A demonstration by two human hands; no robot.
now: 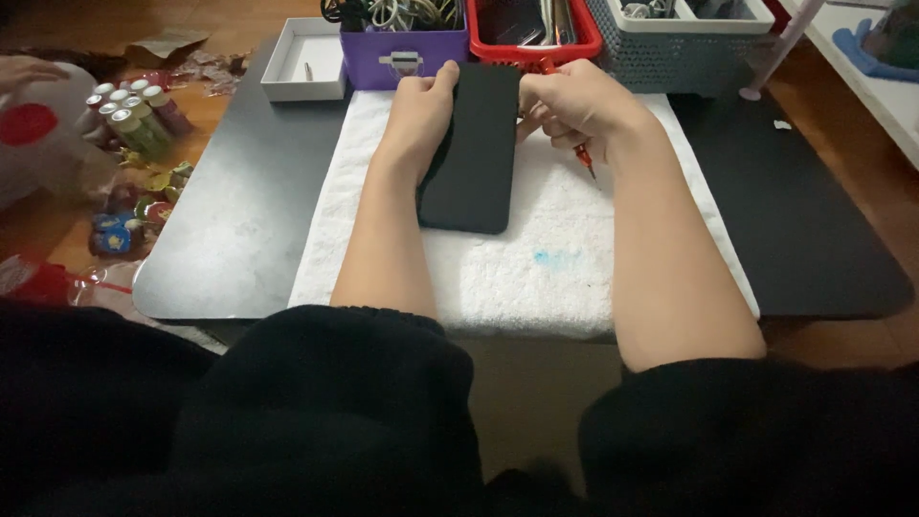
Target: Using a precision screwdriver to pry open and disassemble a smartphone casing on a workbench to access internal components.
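Beyond the grip, a purple box (402, 48), a red basket (536, 33) and a grey basket (680, 43) line the black table's (239, 220) far edge. A white tray (306, 59) sits far-left; small bottles (134, 115) stand well left.

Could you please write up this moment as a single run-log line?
left hand: steadies black slab | right hand: grips red tool at slab's edge | under: white towel on dark table

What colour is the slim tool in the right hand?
Red-orange, with a dark tip; the head view shows the tool in the right hand.
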